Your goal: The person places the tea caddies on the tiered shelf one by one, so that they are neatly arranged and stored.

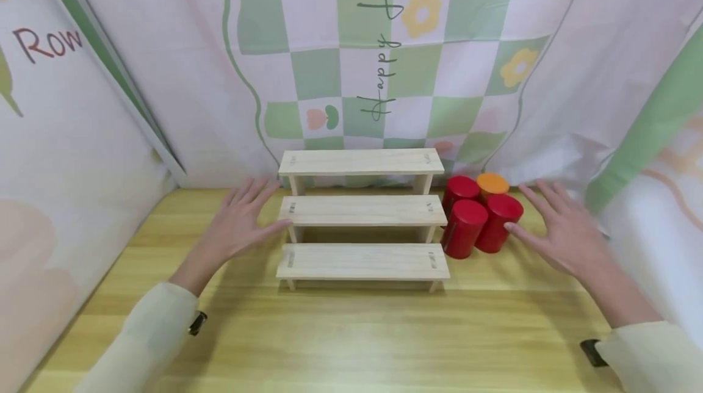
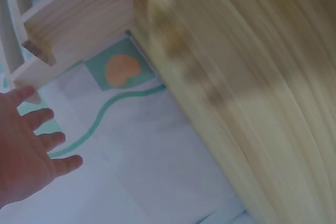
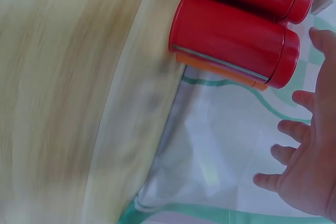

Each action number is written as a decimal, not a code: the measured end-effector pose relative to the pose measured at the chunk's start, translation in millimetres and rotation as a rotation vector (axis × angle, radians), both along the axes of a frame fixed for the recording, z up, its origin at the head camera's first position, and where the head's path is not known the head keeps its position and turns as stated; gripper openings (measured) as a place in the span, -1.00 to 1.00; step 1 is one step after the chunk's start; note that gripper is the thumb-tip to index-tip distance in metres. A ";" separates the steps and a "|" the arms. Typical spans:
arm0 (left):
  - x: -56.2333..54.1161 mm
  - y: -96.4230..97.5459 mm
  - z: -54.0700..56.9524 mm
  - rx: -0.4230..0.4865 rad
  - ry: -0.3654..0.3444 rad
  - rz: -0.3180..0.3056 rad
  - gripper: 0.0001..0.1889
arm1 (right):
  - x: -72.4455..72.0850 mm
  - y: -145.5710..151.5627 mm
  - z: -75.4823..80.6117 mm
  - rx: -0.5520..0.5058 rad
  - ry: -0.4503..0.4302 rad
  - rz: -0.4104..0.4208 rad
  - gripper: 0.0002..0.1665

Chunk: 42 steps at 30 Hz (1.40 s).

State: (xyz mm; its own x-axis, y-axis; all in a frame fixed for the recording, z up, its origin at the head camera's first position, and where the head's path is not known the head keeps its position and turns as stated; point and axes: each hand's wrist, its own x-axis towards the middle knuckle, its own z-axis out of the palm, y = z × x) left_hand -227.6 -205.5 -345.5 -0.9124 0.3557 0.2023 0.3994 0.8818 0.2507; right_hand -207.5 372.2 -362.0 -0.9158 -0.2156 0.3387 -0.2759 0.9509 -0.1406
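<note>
A pale wooden three-step rack [image 1: 362, 210] stands at the back middle of the table, its steps bare. Beside its right end, three red canisters [image 1: 464, 229] and one orange canister [image 1: 492, 183] stand upright in a tight group. My left hand [image 1: 236, 225] is spread at the rack's left side, thumb pointing toward the middle step and nothing in its grasp. To the right of the canisters, my right hand [image 1: 568, 234] is spread too, its thumb tip close by the front right red canister [image 3: 236, 40]. The orange canister is mostly hidden behind the red ones.
The wooden table [image 1: 351, 338] runs back to a hanging cloth [image 1: 362, 51] with green and white checks and flowers. More printed cloth [image 1: 66, 167] closes off the left side, and another cloth [image 1: 659, 222] hangs on the right.
</note>
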 end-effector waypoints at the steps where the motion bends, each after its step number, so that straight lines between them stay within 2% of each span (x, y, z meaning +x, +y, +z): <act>1: -1.6 2.7 0.2 0.028 -0.001 -0.008 -0.06 | -1.0 -0.5 0.1 -0.030 -0.008 0.009 0.00; 6: -8.2 10.8 -1.3 0.159 -0.005 -0.030 -0.09 | -3.1 -2.9 1.0 -0.192 -0.070 0.026 -0.05; 9: -10.3 12.4 -3.3 0.226 -0.036 -0.034 -0.11 | -4.0 -3.8 1.0 -0.261 -0.093 0.027 -0.08; 15: -12.8 11.1 -7.7 0.316 -0.133 -0.040 -0.15 | -6.8 -8.8 -0.4 -0.343 -0.143 0.027 -0.16; 21: -15.7 9.4 -12.5 0.386 -0.132 -0.097 -0.27 | -9.0 -12.2 -2.9 -0.383 -0.168 0.011 -0.23; 28: -18.2 10.2 -16.0 0.429 -0.128 -0.128 -0.34 | -10.5 -15.3 -2.4 -0.404 -0.180 -0.023 -0.19; 35: -19.2 11.3 -13.9 0.393 -0.111 -0.133 -0.34 | -11.2 -17.1 -1.8 -0.448 -0.162 -0.002 -0.23; 42: -19.4 9.6 -13.1 0.385 -0.120 -0.136 -0.34 | -11.0 -18.0 -2.9 -0.436 -0.145 -0.016 -0.25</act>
